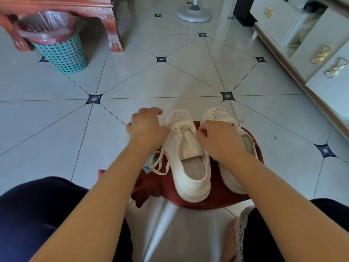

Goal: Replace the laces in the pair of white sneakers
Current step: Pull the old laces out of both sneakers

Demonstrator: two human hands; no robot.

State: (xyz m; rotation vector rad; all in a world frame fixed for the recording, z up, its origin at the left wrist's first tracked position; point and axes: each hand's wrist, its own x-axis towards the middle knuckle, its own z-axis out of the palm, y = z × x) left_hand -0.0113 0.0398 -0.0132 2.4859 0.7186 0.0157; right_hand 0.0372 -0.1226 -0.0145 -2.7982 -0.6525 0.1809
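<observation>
Pale tiled floor (132, 82) with dark diamond insets fills most of the view. White cabinet (309, 52) with gold bow handles runs along the right edge. Carved red wooden furniture leg (113, 29) is at top left, and a teal mesh bin (62, 55) with a plastic liner stands just beside it. Round white stand base (193, 14) is at top centre. Dark trouser legs (37, 214) frame the bottom corners. A red cloth (217, 201) lies on the floor between the knees, and both white sneakers sit on it side by side with toes pointing away. Left sneaker (190, 178) is fully visible: mesh toe, tongue lying flat, grey insole showing, lace only through the eyelets nearest the toe. Right sneaker (217, 114) is largely hidden by the right forearm and hand, with the toe and a bit of its lace showing. The lace (160, 165) on the left sneaker trails in loose loops off that shoe's left side, over the cloth and a small blue item (149, 167). Left hand (146, 127) has curled fingers and its thumb pinching the lace at the left eyelet row. Right hand (219, 138) has its fingertips pinching the lace at the right eyelet row and the rest of its fingers curled.
</observation>
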